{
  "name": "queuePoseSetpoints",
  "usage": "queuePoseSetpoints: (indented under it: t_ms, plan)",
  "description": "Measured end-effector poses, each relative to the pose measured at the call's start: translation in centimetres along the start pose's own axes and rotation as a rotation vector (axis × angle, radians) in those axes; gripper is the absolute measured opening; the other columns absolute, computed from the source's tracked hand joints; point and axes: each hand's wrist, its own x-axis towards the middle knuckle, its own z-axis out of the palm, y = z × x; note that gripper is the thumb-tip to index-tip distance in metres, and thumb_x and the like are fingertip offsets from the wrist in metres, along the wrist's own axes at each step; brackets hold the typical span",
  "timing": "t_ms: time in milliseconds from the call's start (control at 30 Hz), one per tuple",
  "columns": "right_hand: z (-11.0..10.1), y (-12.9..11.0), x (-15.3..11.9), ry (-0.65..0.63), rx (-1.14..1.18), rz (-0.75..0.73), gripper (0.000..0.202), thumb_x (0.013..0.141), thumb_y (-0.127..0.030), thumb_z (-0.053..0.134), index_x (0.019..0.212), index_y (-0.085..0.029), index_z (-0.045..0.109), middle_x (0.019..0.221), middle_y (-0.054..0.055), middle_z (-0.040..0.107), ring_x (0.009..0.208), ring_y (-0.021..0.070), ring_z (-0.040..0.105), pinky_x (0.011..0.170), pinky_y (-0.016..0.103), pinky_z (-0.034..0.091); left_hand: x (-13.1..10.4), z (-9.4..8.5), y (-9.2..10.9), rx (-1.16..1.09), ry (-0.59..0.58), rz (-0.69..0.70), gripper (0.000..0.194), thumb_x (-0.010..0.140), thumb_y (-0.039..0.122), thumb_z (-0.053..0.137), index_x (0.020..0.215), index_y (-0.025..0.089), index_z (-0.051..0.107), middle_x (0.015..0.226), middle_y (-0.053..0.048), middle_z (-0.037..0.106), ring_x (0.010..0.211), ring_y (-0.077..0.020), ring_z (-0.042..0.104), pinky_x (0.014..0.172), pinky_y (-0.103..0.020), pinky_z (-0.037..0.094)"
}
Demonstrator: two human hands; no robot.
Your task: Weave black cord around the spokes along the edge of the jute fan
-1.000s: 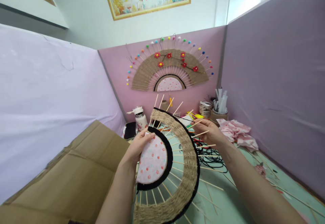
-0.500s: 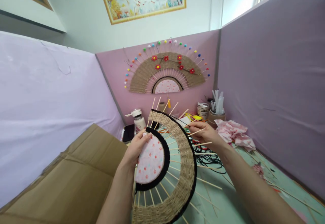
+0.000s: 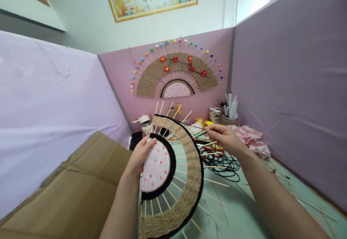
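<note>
A half-round woven fan (image 3: 193, 163) stands on its side, its thin wooden sticks spreading out to the right. Its pink dotted fabric centre is edged in black, and a black border runs along the outer rim of the tan weave. My left hand (image 3: 142, 154) grips the fan at its inner half-circle, thumb on the fabric. With fingers pinched, my right hand (image 3: 223, 136) holds a black cord (image 3: 193, 125), which stretches taut from the fan's upper rim past the stick tips. A loose tangle of black cord (image 3: 225, 165) lies on the table behind the fan.
A finished-looking fan (image 3: 179, 64) with pompoms and red flowers hangs on the back partition. Cardboard (image 3: 67, 192) leans at left. A white bottle (image 3: 146, 125), a holder of white strips (image 3: 230, 112) and crumpled pink fabric (image 3: 252, 138) stand or lie behind; loose sticks (image 3: 314, 206) lie right.
My right hand has drawn away from the fan's rim to the right, with a longer stretch of cord showing. The fan and my left hand appear slightly further left as the view shifts.
</note>
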Motion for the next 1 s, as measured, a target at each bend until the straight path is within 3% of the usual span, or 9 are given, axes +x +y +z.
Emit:
queuePoseSetpoints:
  t_ms: [100, 233, 367, 667, 867, 1000]
  plan:
    - [-0.3, -0.1, 0.0, 0.069, -0.04, -0.052, 0.025, 0.076, -0.039, 0.063, 0.088, -0.017, 0.064, 0.059, -0.004, 0.045, 0.051, 0.0073, 0.036, 0.046, 0.021, 0.027, 0.1, -0.3, 0.1, -0.011, 0.008, -0.006, 0.026, 0.068, 0.034, 0.071, 0.084, 0.018, 0.058, 0.065, 0.004, 0.059, 0.049, -0.0071, 0.053, 0.049, -0.017, 0.041]
    - [-0.2, -1.1, -0.2, 0.187, -0.201, -0.238, 0.015, 0.079, -0.033, 0.061, 0.083, -0.019, 0.065, 0.074, 0.0, 0.057, 0.067, 0.012, 0.05, 0.061, 0.025, 0.04, 0.2, -0.6, 0.0, 0.004, 0.038, -0.007, 0.026, 0.066, 0.034, 0.071, 0.081, 0.018, 0.058, 0.064, 0.003, 0.061, 0.051, -0.0094, 0.056, 0.049, -0.019, 0.042]
    - [-0.2, -1.7, -0.5, 0.16, -0.266, -0.355, 0.008, 0.078, -0.028, 0.063, 0.08, -0.021, 0.067, 0.078, 0.001, 0.06, 0.074, 0.0139, 0.054, 0.068, 0.027, 0.043, 0.2, -0.6, 0.1, -0.025, 0.073, 0.0, 0.03, 0.062, 0.035, 0.073, 0.081, 0.017, 0.059, 0.063, 0.001, 0.063, 0.051, -0.0133, 0.06, 0.048, -0.022, 0.044]
    - [1.7, -1.2, -0.6, 0.155, -0.186, -0.27, 0.013, 0.078, -0.03, 0.062, 0.082, -0.02, 0.069, 0.08, 0.003, 0.067, 0.075, 0.0157, 0.06, 0.069, 0.028, 0.046, 0.3, -0.1, 0.3, -0.193, 0.093, -0.041, 0.025, 0.064, 0.03, 0.073, 0.079, 0.017, 0.057, 0.06, 0.002, 0.063, 0.049, -0.0125, 0.06, 0.048, -0.022, 0.047]
    - [3.1, -0.8, -0.8, -0.054, -0.211, -0.25, 0.015, 0.077, -0.032, 0.063, 0.082, -0.019, 0.071, 0.081, 0.006, 0.068, 0.076, 0.017, 0.061, 0.069, 0.03, 0.047, 0.4, 0.1, 0.1, -0.238, 0.131, -0.027, 0.022, 0.066, 0.028, 0.072, 0.078, 0.017, 0.057, 0.062, 0.003, 0.063, 0.049, -0.0107, 0.059, 0.049, -0.021, 0.048]
    - [2.9, -1.0, -0.8, 0.047, -0.2, -0.223, 0.019, 0.076, -0.035, 0.064, 0.082, -0.019, 0.071, 0.079, 0.005, 0.068, 0.073, 0.0163, 0.06, 0.066, 0.029, 0.047, 0.3, 0.0, 0.3, -0.227, 0.128, 0.0, 0.023, 0.066, 0.03, 0.072, 0.079, 0.017, 0.057, 0.062, 0.003, 0.063, 0.049, -0.0104, 0.059, 0.049, -0.021, 0.047]
